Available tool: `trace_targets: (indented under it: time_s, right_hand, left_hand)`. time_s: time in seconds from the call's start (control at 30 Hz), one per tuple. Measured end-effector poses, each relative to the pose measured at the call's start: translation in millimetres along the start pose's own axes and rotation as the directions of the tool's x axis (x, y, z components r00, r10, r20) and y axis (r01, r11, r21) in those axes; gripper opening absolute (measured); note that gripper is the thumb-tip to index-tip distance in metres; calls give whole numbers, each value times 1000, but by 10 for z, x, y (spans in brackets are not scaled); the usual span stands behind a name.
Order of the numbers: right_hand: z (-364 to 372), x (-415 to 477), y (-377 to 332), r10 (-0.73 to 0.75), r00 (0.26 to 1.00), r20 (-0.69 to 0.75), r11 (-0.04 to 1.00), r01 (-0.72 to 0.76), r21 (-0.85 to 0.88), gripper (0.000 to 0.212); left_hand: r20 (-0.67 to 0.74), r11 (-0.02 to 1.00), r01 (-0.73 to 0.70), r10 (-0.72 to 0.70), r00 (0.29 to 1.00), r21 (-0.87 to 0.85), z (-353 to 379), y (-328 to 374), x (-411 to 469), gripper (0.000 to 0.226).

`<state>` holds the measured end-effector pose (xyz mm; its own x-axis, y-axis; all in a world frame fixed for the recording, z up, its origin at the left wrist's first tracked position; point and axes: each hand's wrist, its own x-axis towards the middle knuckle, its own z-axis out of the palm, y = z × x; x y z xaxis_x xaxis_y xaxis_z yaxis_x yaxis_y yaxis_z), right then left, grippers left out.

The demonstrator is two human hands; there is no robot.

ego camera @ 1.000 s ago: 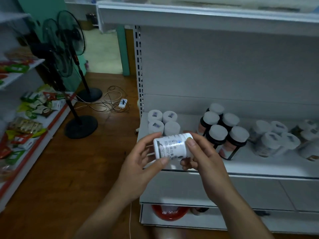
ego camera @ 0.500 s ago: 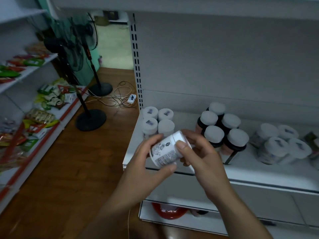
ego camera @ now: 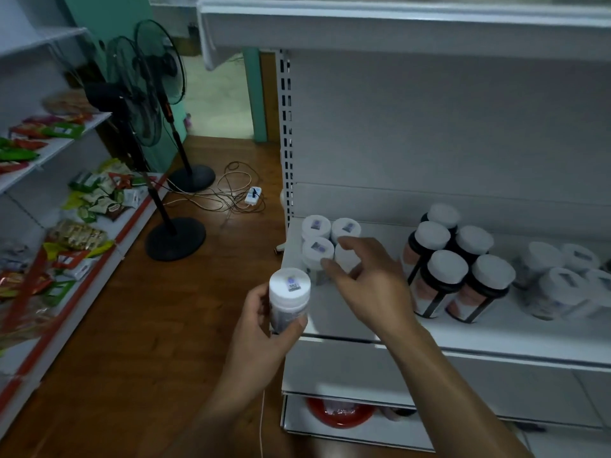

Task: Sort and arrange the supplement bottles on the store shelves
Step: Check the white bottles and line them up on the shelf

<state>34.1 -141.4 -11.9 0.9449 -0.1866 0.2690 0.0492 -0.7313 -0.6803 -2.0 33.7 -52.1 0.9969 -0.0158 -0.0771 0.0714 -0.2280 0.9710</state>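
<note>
White bottle (ego camera: pixel 290 304) is upright, cap up, just off the near-left corner of the shelf (ego camera: pixel 347 320), not yet on it. Left hand (ego camera: pixel 261 328) is wrapped round its body, thumb across the front: firm hold.

Right hand (ego camera: pixel 370 285) is over the four white bottles (ego camera: pixel 316 226) at the shelf's far left, fingers curled at the near-right one. Can't tell if it's pinching it or just touching.

Progress, my read: mostly sorted. Three groups stand by type: white four on the left, five dark-collared bottles (ego camera: pixel 448 276) mid-shelf, pale jars (ego camera: pixel 558 285) at right (blurred).

Left to do: seat the held bottle with its white group, near side looks free, and maybe square up the cluster.

Background: floor fans (ego camera: pixel 158 81) and snack shelves (ego camera: pixel 92 200) far left.
</note>
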Motion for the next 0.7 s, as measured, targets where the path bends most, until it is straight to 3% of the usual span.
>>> trace_targets:
  time_s: [0.2, 0.4, 0.7]
  right_hand:
    - [182, 212, -83, 82, 975, 206, 968, -29, -248, 38]
    - [226, 300, -146, 137, 962, 236, 930, -43, -365, 45]
    - [180, 326, -191, 120, 964, 237, 940, -33, -340, 51]
  left_hand:
    - [18, 997, 62, -61, 998, -53, -88, -142, 93, 61]
    - [39, 994, 82, -80, 996, -73, -119, -201, 167, 63]
    - [25, 995, 55, -53, 998, -79, -107, -260, 312, 63]
